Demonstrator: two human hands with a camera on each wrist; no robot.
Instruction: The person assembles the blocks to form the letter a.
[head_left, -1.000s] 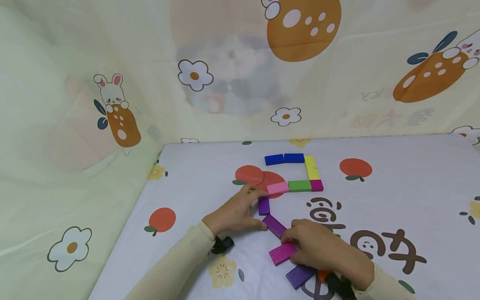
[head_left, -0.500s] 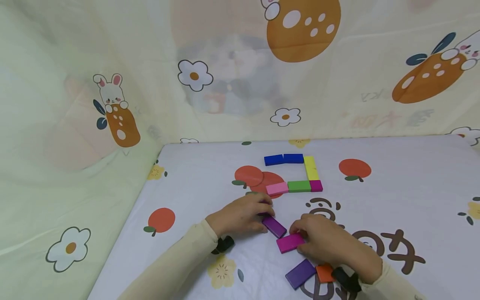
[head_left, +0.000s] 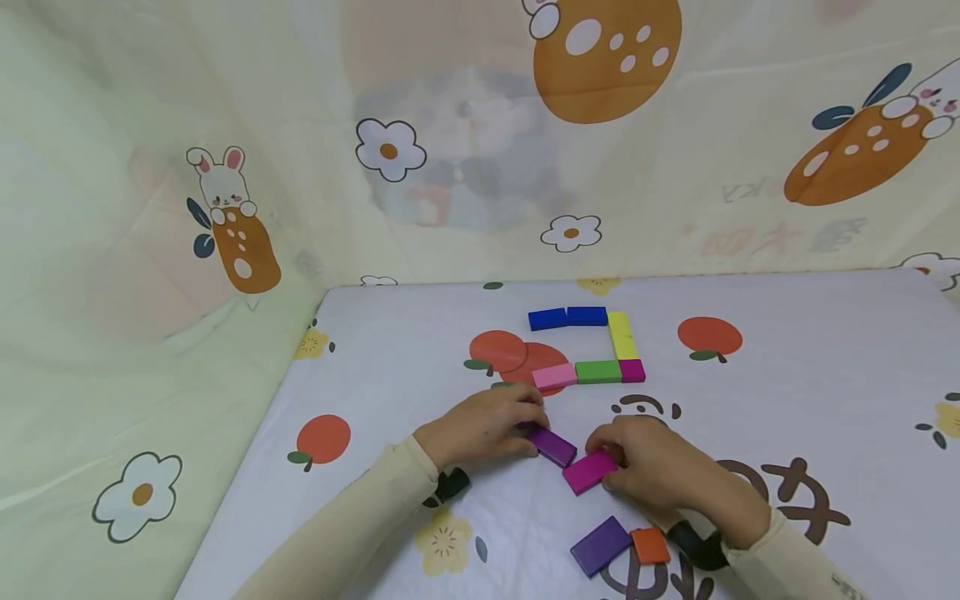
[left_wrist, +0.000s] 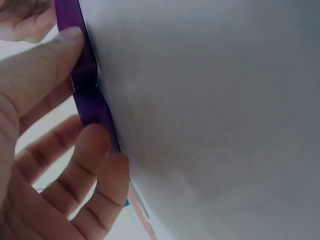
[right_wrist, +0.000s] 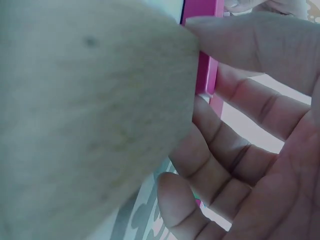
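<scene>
My left hand (head_left: pixel 487 423) curls round a purple block (head_left: pixel 554 447), its thumb (left_wrist: pixel 70 40) on the side of it. The remaining fingers lie against a violet block (left_wrist: pixel 95 107), which the hand covers in the head view. Between thumb and fingers my right hand (head_left: pixel 660 462) pinches a magenta block (head_left: pixel 588 472) by its right end. The far left corner of this block is right at the lower end of the purple one. In the right wrist view the thumb (right_wrist: pixel 235 37) presses on the magenta block's side.
Beyond the hands, two blue blocks (head_left: pixel 587 316), a yellow block (head_left: pixel 622 336), a small magenta square (head_left: pixel 632 371), a green block (head_left: pixel 597 372) and a pink block (head_left: pixel 554 377) form a hook. Nearer lie a dark purple block (head_left: pixel 601 546) and an orange square (head_left: pixel 649 546).
My right hand has slid the magenta block away from me and to the right, up to the purple block's end. My left fingers have come down over the violet block, covering it.
</scene>
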